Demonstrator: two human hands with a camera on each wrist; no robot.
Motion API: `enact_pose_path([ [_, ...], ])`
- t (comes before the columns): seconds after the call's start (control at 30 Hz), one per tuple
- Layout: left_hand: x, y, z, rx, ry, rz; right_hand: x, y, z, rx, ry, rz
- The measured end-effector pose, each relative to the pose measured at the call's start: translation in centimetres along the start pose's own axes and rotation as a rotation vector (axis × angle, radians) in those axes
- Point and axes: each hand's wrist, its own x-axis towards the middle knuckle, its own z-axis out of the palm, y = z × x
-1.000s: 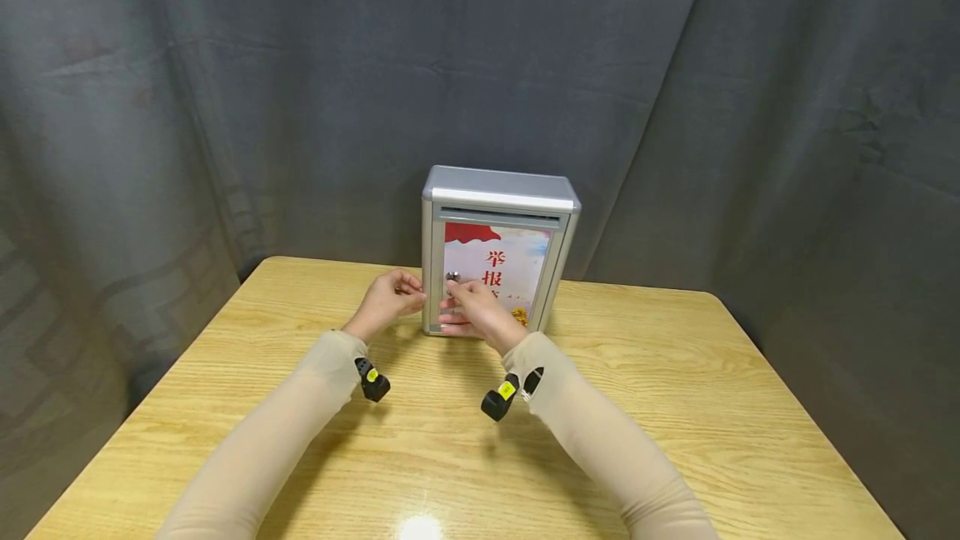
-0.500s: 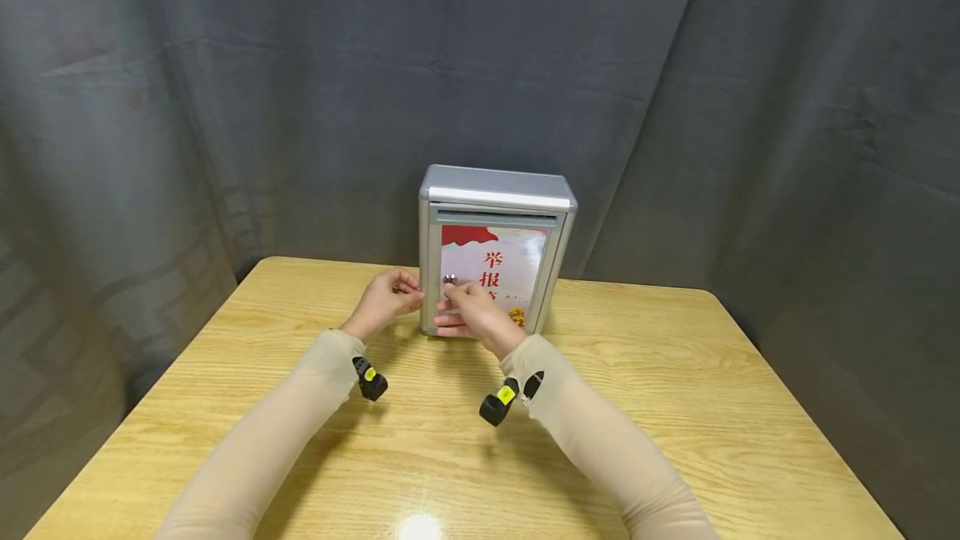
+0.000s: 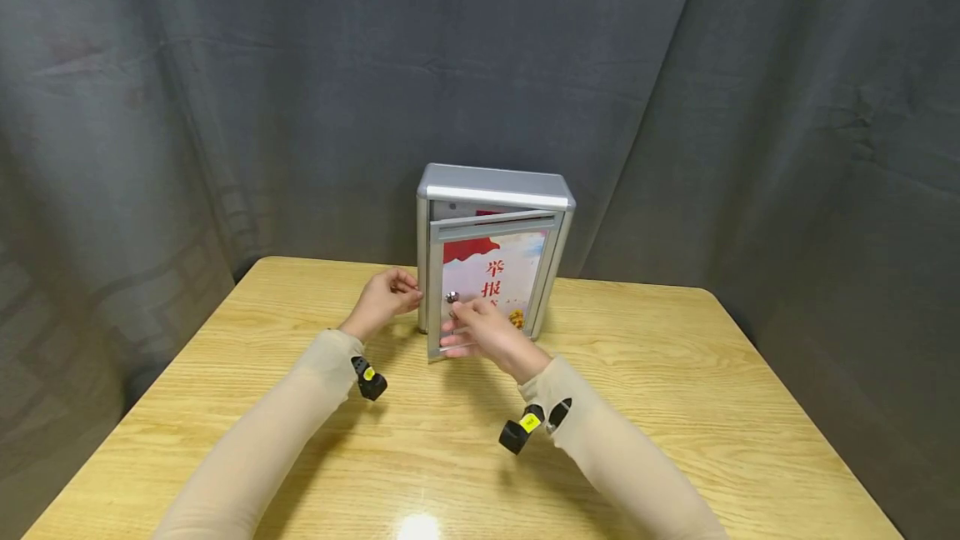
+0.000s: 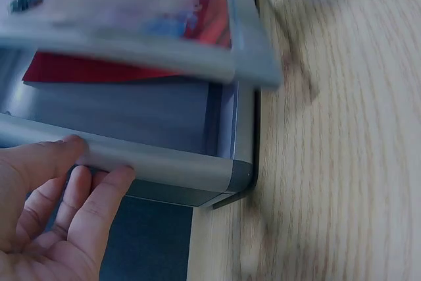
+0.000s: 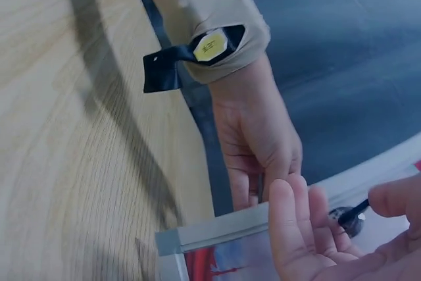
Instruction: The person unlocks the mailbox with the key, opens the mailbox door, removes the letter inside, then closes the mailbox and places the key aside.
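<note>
A silver metal suggestion box (image 3: 495,182) stands upright at the table's back, with red Chinese characters on its poster front. Its door (image 3: 437,273) is swung partly outward at the left side. In the right wrist view, my right hand (image 3: 495,336) pinches a black-headed key (image 5: 357,210) at the round lock (image 3: 452,297), other fingers extended over the door. My left hand (image 3: 382,302) grips the box's left edge, thumb on the frame (image 4: 171,162) and fingers against the side. Through the gap shows something red (image 4: 85,67) inside.
The light wooden table (image 3: 360,448) spreads in front of the box. A dark grey curtain (image 3: 337,107) hangs close behind it and down both sides. Black wrist cameras (image 3: 515,437) stick out from both beige sleeves.
The door was closed one second ago, a thin gap showed at its top half a second ago, and now it stands ajar. The right hand has moved toward me; the left keeps its place.
</note>
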Motion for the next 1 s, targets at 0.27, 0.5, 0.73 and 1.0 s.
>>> enact_pose_path([
  [0.27, -0.2, 0.1, 0.3, -0.010, -0.007, -0.002, -3.6, 1.0, -3.3, -0.061, -0.147, -0.042],
  [0.5, -0.1, 0.3, 0.4, -0.022, -0.014, -0.014, -5.7, 1.2, -7.7, -0.210, -0.329, -0.055],
  [0.73, -0.2, 0.1, 0.3, 0.021, -0.009, -0.002, -7.5, 1.5, -11.3, -0.274, -0.473, -0.090],
  [1.0, -0.4, 0.3, 0.0, 0.066, 0.002, 0.021, -8.3, 1.6, -13.2, -0.274, -0.526, -0.121],
])
